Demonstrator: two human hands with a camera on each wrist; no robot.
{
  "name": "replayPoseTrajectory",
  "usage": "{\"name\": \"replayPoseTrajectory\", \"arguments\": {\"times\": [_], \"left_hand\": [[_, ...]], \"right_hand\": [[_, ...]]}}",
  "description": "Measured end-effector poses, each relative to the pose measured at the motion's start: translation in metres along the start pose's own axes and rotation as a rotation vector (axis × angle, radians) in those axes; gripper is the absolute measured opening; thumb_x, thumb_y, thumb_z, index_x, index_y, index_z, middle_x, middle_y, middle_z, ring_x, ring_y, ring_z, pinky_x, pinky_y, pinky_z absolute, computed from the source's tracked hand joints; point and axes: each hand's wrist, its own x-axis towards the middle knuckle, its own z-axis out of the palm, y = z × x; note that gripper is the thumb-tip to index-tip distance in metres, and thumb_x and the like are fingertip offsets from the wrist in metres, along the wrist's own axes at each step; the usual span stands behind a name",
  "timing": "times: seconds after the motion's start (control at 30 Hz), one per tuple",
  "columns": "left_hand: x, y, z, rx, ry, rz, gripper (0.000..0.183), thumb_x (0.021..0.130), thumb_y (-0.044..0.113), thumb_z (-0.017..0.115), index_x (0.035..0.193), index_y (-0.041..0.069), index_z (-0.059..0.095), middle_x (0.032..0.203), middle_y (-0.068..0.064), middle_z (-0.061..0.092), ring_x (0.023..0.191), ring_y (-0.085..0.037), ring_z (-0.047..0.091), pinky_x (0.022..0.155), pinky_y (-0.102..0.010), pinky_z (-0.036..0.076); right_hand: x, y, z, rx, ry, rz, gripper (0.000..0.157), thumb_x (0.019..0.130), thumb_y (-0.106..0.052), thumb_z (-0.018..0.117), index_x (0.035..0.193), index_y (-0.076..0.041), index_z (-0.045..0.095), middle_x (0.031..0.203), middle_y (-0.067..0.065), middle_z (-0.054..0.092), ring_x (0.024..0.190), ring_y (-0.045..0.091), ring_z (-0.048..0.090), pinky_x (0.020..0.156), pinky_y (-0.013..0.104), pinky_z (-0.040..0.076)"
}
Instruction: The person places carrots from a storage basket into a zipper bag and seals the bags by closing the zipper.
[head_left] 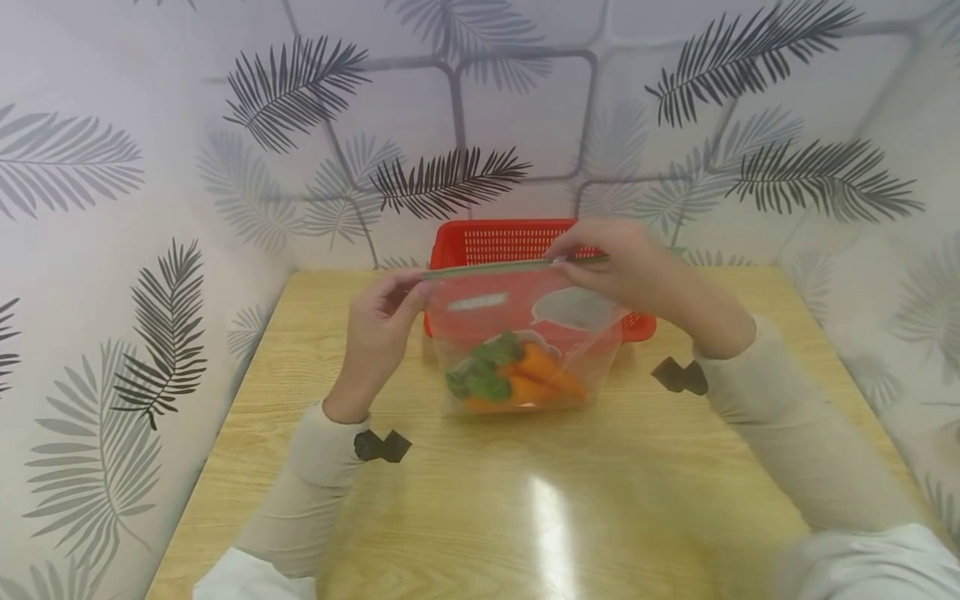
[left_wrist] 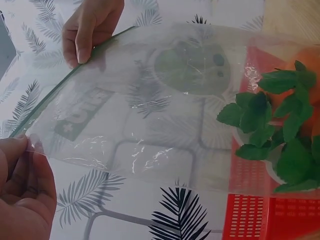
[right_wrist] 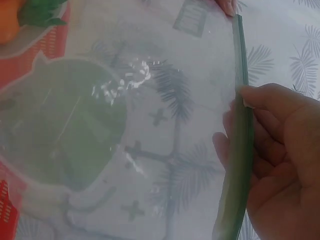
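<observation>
A clear zip bag (head_left: 480,321) with a green seal strip along its top hangs upright above the table. Inside it, at the bottom, lie orange carrots (head_left: 536,375) with green leafy tops (left_wrist: 292,130). My left hand (head_left: 381,329) pinches the bag's top left corner between thumb and fingers. On the green strip, right of the middle, my right hand (head_left: 626,262) pinches with thumb and forefinger, its other fingers behind the plastic in the right wrist view. Part of the bag's right top edge is hidden by that hand.
Behind the bag a red perforated basket (head_left: 450,242) stands at the back of the wooden table (head_left: 480,508), near the wall (head_left: 525,108) with its leaf pattern. A dark band piece (head_left: 382,447) sticks out from the left wrist, another (head_left: 679,376) from the right.
</observation>
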Motion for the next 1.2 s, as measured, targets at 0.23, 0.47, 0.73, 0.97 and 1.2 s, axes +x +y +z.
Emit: {"name": "replayPoseTrajectory", "arguments": {"times": [0.23, 0.47, 0.73, 0.97, 1.2], "left_hand": [[0.001, -0.003, -0.006, -0.001, 0.012, 0.016, 0.013, 0.088, -0.006, 0.058, 0.099, -0.012, 0.060, 0.085, -0.019, 0.061, 0.073, -0.016, 0.060, 0.070, -0.025, 0.053], [0.002, -0.005, -0.008, -0.047, 0.010, 0.020, 0.013, 0.088, -0.007, 0.057, 0.099, -0.013, 0.059, 0.085, -0.014, 0.062, 0.073, -0.019, 0.058, 0.070, -0.025, 0.052], [0.002, -0.006, -0.011, -0.038, 0.032, 0.018, 0.012, 0.088, -0.007, 0.057, 0.098, -0.014, 0.059, 0.087, -0.009, 0.065, 0.073, -0.020, 0.058, 0.069, -0.024, 0.051], [0.002, -0.007, -0.012, -0.053, 0.028, 0.029, 0.011, 0.087, -0.008, 0.058, 0.096, -0.014, 0.058, 0.086, -0.012, 0.065, 0.072, -0.023, 0.056, 0.068, -0.024, 0.051], [0.002, -0.028, -0.014, -0.077, 0.015, 0.010, 0.011, 0.087, -0.005, 0.060, 0.097, -0.008, 0.061, 0.088, -0.003, 0.065, 0.072, -0.021, 0.057, 0.069, -0.024, 0.051]], "right_hand": [[-0.017, 0.014, -0.021, -0.046, -0.017, 0.027, 0.016, 0.077, -0.001, 0.072, 0.091, -0.009, 0.070, 0.086, -0.004, 0.068, 0.079, 0.009, 0.062, 0.070, 0.018, 0.049], [-0.032, 0.024, -0.041, -0.103, -0.060, 0.085, 0.015, 0.080, -0.004, 0.071, 0.092, -0.012, 0.070, 0.087, -0.007, 0.067, 0.082, 0.006, 0.060, 0.075, 0.018, 0.046], [-0.050, 0.033, -0.060, -0.125, -0.043, 0.102, 0.019, 0.078, -0.003, 0.072, 0.094, -0.013, 0.070, 0.088, -0.009, 0.066, 0.083, 0.001, 0.057, 0.078, 0.013, 0.042], [-0.058, 0.035, -0.069, -0.112, -0.048, 0.134, 0.018, 0.078, -0.003, 0.073, 0.093, -0.012, 0.069, 0.089, -0.007, 0.067, 0.085, 0.000, 0.057, 0.079, 0.012, 0.041], [-0.058, 0.033, -0.068, -0.094, -0.137, 0.167, 0.019, 0.081, -0.008, 0.070, 0.100, -0.011, 0.068, 0.094, -0.006, 0.067, 0.086, 0.005, 0.059, 0.077, 0.017, 0.045]]}}
